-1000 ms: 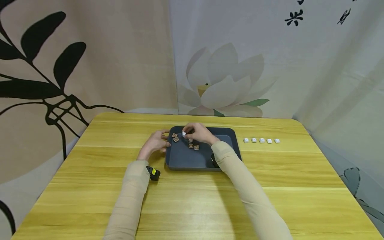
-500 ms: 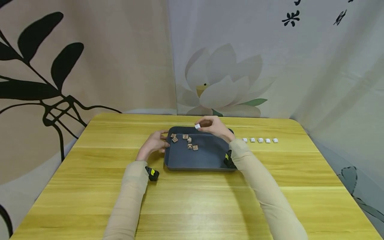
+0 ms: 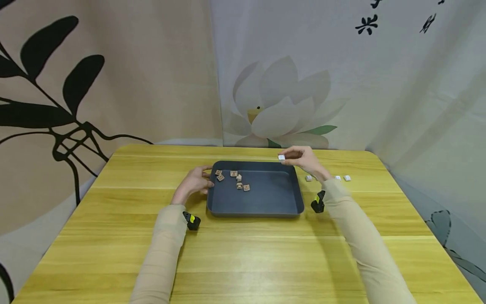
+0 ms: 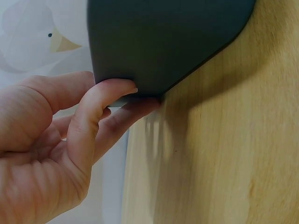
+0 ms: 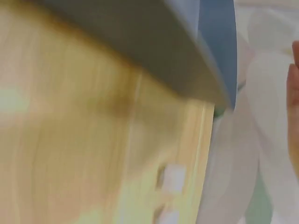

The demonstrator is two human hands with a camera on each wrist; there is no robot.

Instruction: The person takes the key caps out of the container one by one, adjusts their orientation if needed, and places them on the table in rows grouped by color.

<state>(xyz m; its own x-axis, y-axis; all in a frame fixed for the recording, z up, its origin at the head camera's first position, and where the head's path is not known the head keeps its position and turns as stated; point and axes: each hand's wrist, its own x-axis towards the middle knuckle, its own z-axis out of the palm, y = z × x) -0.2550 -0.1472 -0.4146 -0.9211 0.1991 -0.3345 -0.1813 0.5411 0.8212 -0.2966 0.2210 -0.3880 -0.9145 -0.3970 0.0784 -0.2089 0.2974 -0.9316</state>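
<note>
My left hand is at the left side of a dark grey tray. In the left wrist view, the fingertips touch the tray's outer wall, with one finger low by the table. My right hand pinches a small white block between thumb and fingers, raised over the tray's far right corner. Inside the tray, several small brown square blocks lie in its left half, one of them paler. Only part of the right hand shows at the right wrist view's edge.
To the right of the tray, small white blocks stand in a row on the wooden table, partly hidden by the right wrist. Two white blocks appear blurred in the right wrist view. A printed curtain hangs behind the table.
My right hand has lifted the white block from the tray's left part and carried it right to the far right corner. The left hand has stayed at the tray's left side.
</note>
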